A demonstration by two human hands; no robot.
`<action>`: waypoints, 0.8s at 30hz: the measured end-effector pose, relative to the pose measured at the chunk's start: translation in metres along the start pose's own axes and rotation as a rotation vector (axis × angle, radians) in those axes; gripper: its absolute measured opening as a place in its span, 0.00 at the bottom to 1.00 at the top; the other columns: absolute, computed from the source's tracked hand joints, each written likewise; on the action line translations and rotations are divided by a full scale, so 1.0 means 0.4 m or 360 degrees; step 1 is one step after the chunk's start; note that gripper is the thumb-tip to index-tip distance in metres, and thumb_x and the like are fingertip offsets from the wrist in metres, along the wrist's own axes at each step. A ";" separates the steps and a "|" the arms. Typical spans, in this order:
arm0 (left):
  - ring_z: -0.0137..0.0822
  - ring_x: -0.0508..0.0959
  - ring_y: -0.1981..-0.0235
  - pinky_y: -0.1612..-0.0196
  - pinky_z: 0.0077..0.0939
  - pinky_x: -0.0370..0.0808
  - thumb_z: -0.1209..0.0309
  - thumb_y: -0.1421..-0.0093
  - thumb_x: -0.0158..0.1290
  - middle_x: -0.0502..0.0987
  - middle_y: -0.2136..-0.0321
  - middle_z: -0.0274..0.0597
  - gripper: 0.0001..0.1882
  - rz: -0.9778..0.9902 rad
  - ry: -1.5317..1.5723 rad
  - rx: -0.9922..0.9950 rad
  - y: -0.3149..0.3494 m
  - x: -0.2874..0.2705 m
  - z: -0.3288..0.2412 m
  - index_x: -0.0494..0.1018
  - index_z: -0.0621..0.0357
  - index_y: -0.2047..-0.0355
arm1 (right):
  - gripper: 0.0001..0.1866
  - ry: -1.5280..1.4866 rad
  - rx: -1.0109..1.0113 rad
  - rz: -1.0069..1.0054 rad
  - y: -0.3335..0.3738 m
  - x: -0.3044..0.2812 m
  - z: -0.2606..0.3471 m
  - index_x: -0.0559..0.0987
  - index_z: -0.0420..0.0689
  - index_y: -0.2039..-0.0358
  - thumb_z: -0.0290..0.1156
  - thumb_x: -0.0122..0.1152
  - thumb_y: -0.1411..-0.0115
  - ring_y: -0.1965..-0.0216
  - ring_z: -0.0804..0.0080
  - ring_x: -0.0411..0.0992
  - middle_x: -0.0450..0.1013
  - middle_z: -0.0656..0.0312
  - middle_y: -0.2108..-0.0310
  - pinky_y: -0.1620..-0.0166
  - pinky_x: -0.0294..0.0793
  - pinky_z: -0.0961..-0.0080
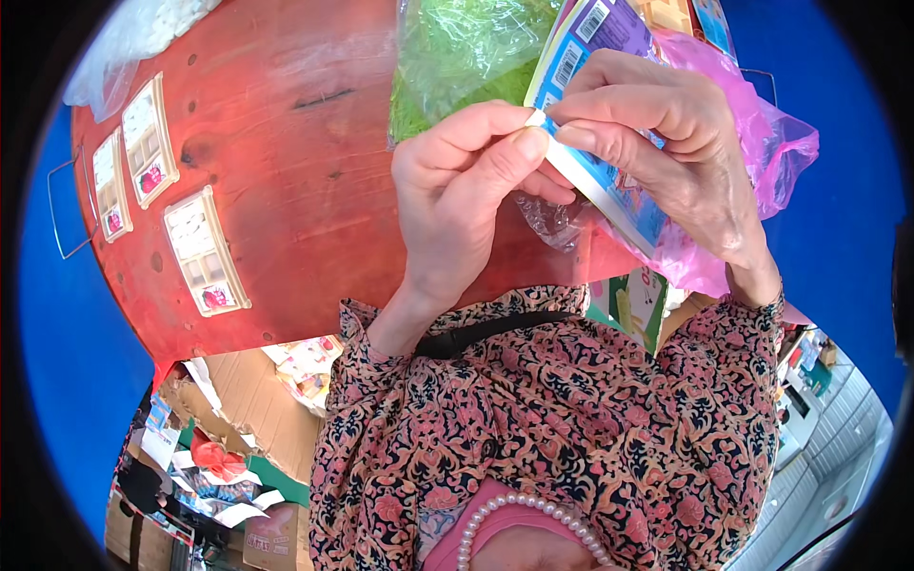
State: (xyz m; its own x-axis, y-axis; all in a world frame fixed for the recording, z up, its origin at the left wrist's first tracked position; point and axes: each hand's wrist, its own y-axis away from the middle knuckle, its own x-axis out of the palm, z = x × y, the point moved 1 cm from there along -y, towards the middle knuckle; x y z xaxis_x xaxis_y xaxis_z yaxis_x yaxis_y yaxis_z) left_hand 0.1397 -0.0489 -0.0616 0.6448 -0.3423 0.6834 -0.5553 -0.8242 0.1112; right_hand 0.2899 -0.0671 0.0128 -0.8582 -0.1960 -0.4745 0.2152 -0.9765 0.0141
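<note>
Over the red table (314, 143), my two hands meet at the fingertips. My left hand (466, 181) pinches a small white piece (536, 118) between thumb and forefinger. Close against it, thumb and forefinger of my right hand (671, 143) are also pressed together; whatever they hold is too small to make out. Below and behind the hands lies a stack of blue and purple printed sheets (609, 186) with barcodes, partly covered by my right hand. A pink plastic bag (762, 143) lies to its right. Clear plastic packaging with bright green contents (457, 67) lies beyond my left hand.
Three cream compartment trays (207, 252) with strawberry pictures lie at the table's left. A clear bag of white pieces (162, 24) sits at the far left corner. Cardboard boxes (257, 400) stand below the near edge. Thin wire handles (62, 214) stick out at the table's side.
</note>
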 end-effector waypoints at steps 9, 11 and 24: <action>0.37 0.78 0.77 0.72 0.26 0.78 0.78 0.42 0.45 0.75 0.72 0.48 0.09 -0.0051 0.0079 -0.0082 0.001 -0.003 0.014 0.70 0.72 0.65 | 0.06 0.0212 0.0094 0.0094 -0.011 0.000 0.010 0.76 0.36 0.68 0.22 0.57 0.47 0.75 0.76 0.67 0.68 0.61 0.75 0.73 0.64 0.82; 0.37 0.78 0.77 0.72 0.26 0.78 0.78 0.42 0.45 0.75 0.72 0.48 0.09 -0.0061 0.0085 -0.0087 0.000 -0.001 0.013 0.70 0.72 0.65 | 0.06 0.0187 0.0129 0.0088 -0.011 -0.001 0.009 0.75 0.35 0.68 0.23 0.57 0.47 0.74 0.76 0.67 0.68 0.61 0.75 0.72 0.64 0.82; 0.30 0.77 0.76 0.71 0.18 0.76 0.77 0.41 0.46 0.76 0.74 0.44 0.09 -0.0082 0.0116 -0.0032 0.000 0.004 0.013 0.72 0.72 0.66 | 0.06 0.0041 0.0178 0.0016 -0.004 0.001 0.004 0.77 0.36 0.67 0.20 0.56 0.47 0.73 0.78 0.67 0.69 0.62 0.74 0.71 0.65 0.84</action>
State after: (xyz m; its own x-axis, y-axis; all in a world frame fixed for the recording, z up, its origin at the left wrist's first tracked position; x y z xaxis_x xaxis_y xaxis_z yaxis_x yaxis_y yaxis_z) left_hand 0.1434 -0.0519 -0.0643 0.6333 -0.2651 0.7271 -0.5331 -0.8305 0.1615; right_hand 0.2883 -0.0657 0.0140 -0.8438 -0.2046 -0.4961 0.1690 -0.9787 0.1163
